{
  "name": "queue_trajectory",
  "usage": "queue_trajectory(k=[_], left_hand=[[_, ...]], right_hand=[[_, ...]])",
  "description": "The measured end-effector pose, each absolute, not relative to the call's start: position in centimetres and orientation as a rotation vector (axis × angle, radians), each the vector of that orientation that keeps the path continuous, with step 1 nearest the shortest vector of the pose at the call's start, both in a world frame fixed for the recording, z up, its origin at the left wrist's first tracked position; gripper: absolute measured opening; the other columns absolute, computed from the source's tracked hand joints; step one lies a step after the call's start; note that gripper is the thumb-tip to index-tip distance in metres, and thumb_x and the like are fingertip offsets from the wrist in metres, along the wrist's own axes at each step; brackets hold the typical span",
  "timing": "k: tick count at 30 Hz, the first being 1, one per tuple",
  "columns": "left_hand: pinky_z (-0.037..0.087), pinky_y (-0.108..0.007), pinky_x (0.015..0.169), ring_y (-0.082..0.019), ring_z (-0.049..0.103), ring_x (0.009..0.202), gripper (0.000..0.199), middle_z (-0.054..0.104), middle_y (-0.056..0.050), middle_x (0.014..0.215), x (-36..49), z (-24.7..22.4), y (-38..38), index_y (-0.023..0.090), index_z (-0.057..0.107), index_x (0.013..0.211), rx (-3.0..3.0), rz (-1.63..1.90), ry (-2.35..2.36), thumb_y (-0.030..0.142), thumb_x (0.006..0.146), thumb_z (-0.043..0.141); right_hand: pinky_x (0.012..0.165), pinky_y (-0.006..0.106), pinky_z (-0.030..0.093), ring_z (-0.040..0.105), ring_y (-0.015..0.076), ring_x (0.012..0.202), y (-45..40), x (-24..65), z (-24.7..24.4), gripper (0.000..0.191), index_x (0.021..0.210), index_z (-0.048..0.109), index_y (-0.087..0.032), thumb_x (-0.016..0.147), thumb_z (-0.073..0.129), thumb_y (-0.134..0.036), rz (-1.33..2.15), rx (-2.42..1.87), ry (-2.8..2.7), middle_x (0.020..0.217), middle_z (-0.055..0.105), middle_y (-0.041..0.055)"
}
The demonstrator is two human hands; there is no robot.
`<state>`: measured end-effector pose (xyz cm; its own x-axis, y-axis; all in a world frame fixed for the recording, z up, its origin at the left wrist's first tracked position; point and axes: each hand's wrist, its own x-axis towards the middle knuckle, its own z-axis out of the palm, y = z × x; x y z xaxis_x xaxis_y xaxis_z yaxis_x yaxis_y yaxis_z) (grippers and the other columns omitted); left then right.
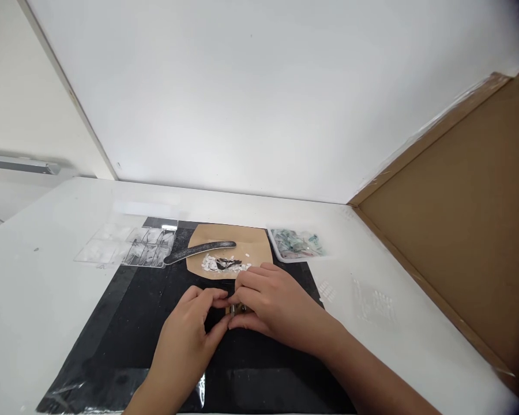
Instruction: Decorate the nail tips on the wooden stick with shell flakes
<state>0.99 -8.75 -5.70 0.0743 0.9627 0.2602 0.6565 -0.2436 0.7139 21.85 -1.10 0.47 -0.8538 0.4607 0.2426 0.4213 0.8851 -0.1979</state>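
Note:
My left hand (192, 324) and my right hand (271, 300) meet over the black mat, fingertips pinched around one small tan and silvery object (233, 309). Most of that object is covered by my fingers, so its kind does not show. Just beyond my right hand lies a tan sheet (251, 233), holding a heap of small white flakes (210, 263) with some black scraps among them. A black curved nail file (199, 251) rests across the sheet's left edge.
A clear compartment box (149, 245) holding translucent pieces sits at the left. To the right is a white tray (281, 256) of greenish pieces. The black mat (125, 323) covers the white table (415, 346). A brown-edged panel (450, 219) borders the right.

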Motion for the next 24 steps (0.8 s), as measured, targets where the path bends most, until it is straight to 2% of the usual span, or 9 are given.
queue_trajectory(k=[10,19,24], left_hand=[[0.067,-0.038,0.079,-0.024,0.073,0.095,0.022,0.077,-0.004,0.099,1.1,-5.6,-8.7,0.027,0.071,0.113,1.908,1.044,1.557,0.025,0.092,0.078],[0.066,-0.04,0.08,-0.026,0.073,0.099,0.024,0.079,-0.002,0.1,0.9,-5.7,-8.4,0.028,0.07,0.115,1.907,1.016,1.571,0.029,0.092,0.079],[0.066,-0.04,0.079,-0.025,0.073,0.097,0.024,0.079,-0.002,0.1,0.9,-5.7,-8.4,0.028,0.07,0.113,1.914,1.011,1.575,0.03,0.092,0.08]], right_hand=[[0.08,0.036,0.046,0.069,0.0211,0.091,-1.2,24.0,1.5,0.032,0.106,0.074,-0.021,0.095,0.079,-0.052,0.318,-0.762,-2.647,0.099,0.073,0.004],[0.077,0.036,0.045,0.064,0.0197,0.083,-1.2,23.7,0.9,0.029,0.093,0.072,-0.019,0.094,0.081,-0.046,0.222,-0.78,-2.763,0.092,0.07,0.0042],[0.076,0.034,0.045,0.063,0.0184,0.082,-1.2,23.6,0.8,0.027,0.091,0.072,-0.019,0.093,0.083,-0.043,0.289,-0.796,-2.758,0.09,0.07,0.0026]])
